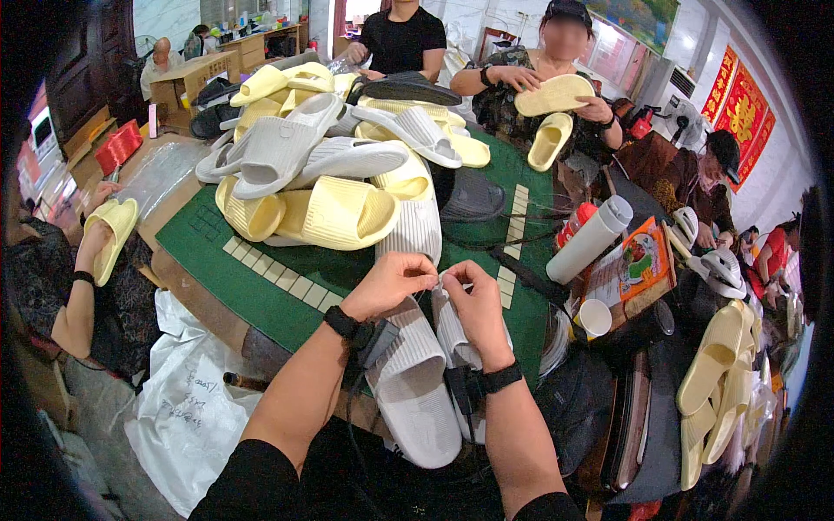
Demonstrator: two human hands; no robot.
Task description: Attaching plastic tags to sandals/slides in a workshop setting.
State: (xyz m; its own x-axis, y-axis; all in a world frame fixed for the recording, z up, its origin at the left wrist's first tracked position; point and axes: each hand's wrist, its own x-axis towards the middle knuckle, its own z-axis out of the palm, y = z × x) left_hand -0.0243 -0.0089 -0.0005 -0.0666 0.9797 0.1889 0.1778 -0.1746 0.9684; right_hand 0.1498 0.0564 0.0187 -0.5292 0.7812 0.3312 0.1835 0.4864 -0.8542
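Note:
Two grey ribbed slippers lie in front of me, the left one [413, 391] toes-away with its footbed showing, the right one [450, 326] partly behind my wrist. Above their far ends, my left hand [398, 285] and my right hand [478, 314] come close together, both with thumb and forefinger pinched. Whatever they grip is too small to make out; it may be a thin strand. Just beyond my hands rises a heap of slippers, with a yellow slipper [340, 213] and a grey slipper [287, 143] near its front.
The heap rests on a green mat [195, 234] with rows of pale tiles. To the right stand a white bottle [591, 239], a paper cup [592, 319] and an orange packet [641, 260]. Yellow slippers [717, 365] hang far right. A person opposite holds a pale yellow slipper [554, 95]; another's hand, left, has one [113, 239].

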